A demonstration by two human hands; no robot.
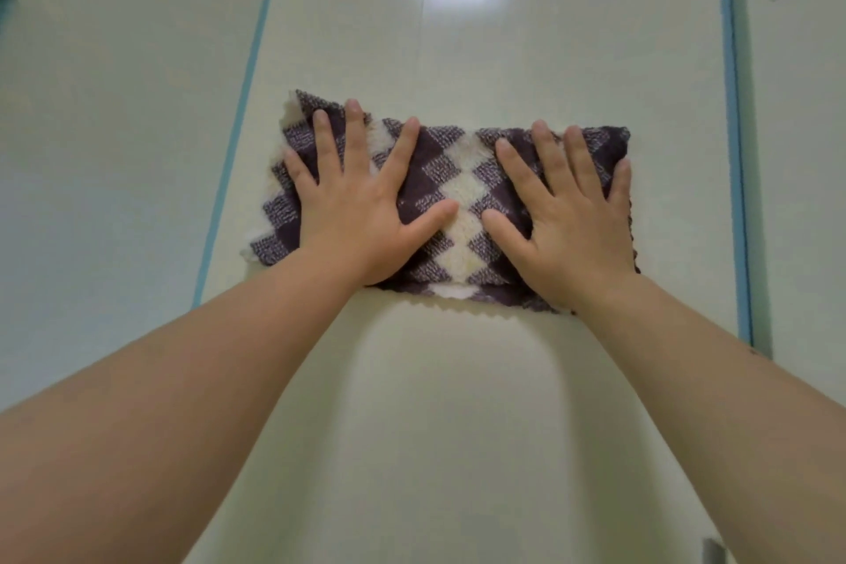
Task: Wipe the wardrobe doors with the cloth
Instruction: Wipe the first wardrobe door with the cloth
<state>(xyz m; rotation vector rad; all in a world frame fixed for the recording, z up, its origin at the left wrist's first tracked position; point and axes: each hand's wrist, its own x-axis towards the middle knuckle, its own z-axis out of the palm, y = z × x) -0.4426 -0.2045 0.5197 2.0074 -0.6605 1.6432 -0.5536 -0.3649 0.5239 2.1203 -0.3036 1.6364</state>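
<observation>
The left hand (361,215) lies flat with its fingers spread wide, pressing on the cloth (458,202). The right hand (572,220) does the same, just beside it, with the thumbs close together. Neither hand grips; both palms push down, open. The cloth is purple and cream with a diamond pattern, spread flat against the pale wardrobe door (458,380). Blue strips (731,105) run along the door's edges on both sides.

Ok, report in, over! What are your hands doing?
Left hand, right hand flat, open, pressing cloth on wardrobe door. Nothing in the way.
</observation>
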